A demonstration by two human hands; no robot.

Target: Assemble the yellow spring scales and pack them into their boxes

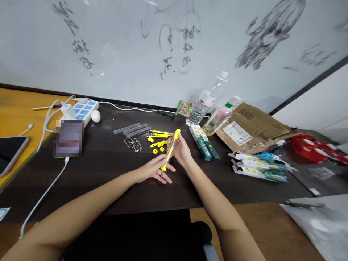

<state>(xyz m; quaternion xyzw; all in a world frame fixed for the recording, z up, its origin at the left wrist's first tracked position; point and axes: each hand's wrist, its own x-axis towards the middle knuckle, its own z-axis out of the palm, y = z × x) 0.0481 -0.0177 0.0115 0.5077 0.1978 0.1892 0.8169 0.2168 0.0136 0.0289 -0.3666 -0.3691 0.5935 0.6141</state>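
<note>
A slim spring scale (pixel 170 150), with a clear tube, yellow ends and a metal hook at the bottom, is held at a slant above the dark table. My right hand (pixel 182 149) grips its upper part near the yellow cap. Around its lower end is my left hand (pixel 155 169), thumb against the tube and several fingers stretched out beneath. Just behind the hands lie loose yellow plastic parts (pixel 154 151), yellow rods (pixel 160 135) with metal ends, clear tubes (pixel 137 130) and a pile of metal wire hooks (pixel 133 144).
Two green-and-white boxes (pixel 203 142) lie right of my hands, with opened boxes (pixel 261 168) farther right. Bottles (pixel 204 103) and a cardboard package (pixel 252 125) stand behind. A phone (pixel 69 137), its cable and a power strip (pixel 86 108) are at the left.
</note>
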